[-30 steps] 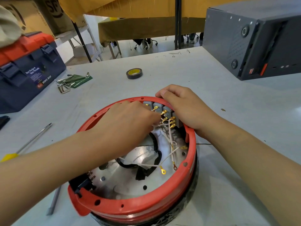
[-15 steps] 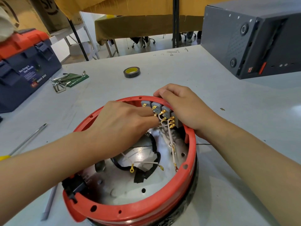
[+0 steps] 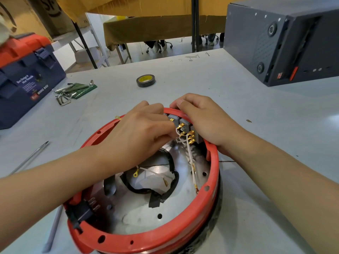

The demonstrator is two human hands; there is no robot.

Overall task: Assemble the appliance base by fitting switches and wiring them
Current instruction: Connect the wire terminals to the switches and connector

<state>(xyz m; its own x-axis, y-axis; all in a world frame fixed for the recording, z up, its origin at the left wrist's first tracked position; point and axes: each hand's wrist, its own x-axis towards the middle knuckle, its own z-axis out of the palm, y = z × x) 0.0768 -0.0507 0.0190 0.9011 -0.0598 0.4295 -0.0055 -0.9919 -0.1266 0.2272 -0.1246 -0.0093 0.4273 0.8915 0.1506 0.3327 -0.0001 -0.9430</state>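
At frame centre on the counter (image 3: 238, 99), the red base (image 3: 183, 233) had its switches (image 3: 180, 123) seated. The left hand (image 3: 139, 132) pinched a white wire (image 3: 177, 132) at their terminals; the right hand (image 3: 203, 120) curled over the rim. Several ring-terminal leads (image 3: 136, 174) lay unconnected.

**Red base, switches at the far rim**

The round appliance base (image 3: 165, 233) sits open side up — red ring, metal floor. Grey switches (image 3: 183, 123) with brass terminals line its far inner wall; white wires (image 3: 189, 154) run from them, loose ends lying inside.
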